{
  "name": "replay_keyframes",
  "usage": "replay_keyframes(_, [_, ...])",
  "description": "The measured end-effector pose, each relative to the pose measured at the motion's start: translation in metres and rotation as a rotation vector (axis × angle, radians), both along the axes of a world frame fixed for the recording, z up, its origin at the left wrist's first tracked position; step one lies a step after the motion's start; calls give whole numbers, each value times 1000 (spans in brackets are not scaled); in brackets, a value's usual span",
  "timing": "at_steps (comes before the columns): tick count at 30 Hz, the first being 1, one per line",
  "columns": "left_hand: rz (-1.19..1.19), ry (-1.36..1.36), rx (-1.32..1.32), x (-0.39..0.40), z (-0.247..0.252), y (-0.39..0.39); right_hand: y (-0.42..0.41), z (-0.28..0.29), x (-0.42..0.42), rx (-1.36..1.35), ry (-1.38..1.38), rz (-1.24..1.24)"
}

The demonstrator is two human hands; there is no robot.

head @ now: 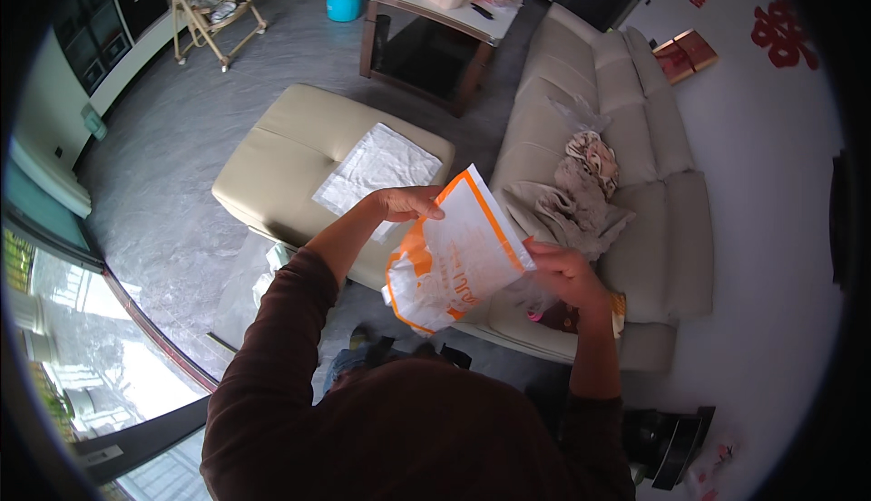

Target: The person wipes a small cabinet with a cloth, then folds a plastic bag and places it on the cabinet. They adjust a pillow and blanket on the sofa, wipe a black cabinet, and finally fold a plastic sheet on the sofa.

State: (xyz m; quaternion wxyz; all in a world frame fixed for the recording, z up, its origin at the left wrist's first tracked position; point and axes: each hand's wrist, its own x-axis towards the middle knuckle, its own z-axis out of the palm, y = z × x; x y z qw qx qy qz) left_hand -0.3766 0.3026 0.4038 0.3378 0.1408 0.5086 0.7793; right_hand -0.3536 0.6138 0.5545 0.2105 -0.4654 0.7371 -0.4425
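A white plastic bag point(469, 235) with orange bands and printed writing hangs in front of me, held up between both hands. My left hand point(409, 203) pinches its upper left edge, thumb on the near face. At the opposite corner my right hand point(568, 271) grips the bag, its fingers partly hidden; some clear plastic shows just below it. Beyond the bag, a white quilted pad point(388, 164) lies spread on a beige leather ottoman point(272, 154). What the bag contains cannot be seen.
A beige sofa point(558, 58) runs along the right, bearing a crumpled grey-brown blanket point(578, 195). A cluttered coffee table point(401, 3) stands ahead, near a blue bucket point(344, 7). Far left is a wheeled folding frame point(211, 14). A sliding-door track point(153, 327) crosses the lower left.
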Motion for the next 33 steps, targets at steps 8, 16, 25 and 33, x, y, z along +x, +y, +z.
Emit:
replay_keyframes(8, [277, -19, -227, 3, 62, 10, 88, -77, -29, -28, -30, -979])
replay_keyframes(16, [315, 63, -450, 5, 110, 39, -34, -51, -13, -858, -63, -1186])
replay_keyframes(25, [625, 153, -613, 11, 151, 1, -88, -267, 34, 280, 254, -750])
replay_keyframes(33, [566, 76, -561, 40, 161, -28, -43, -157, 9, -197, 365, -931])
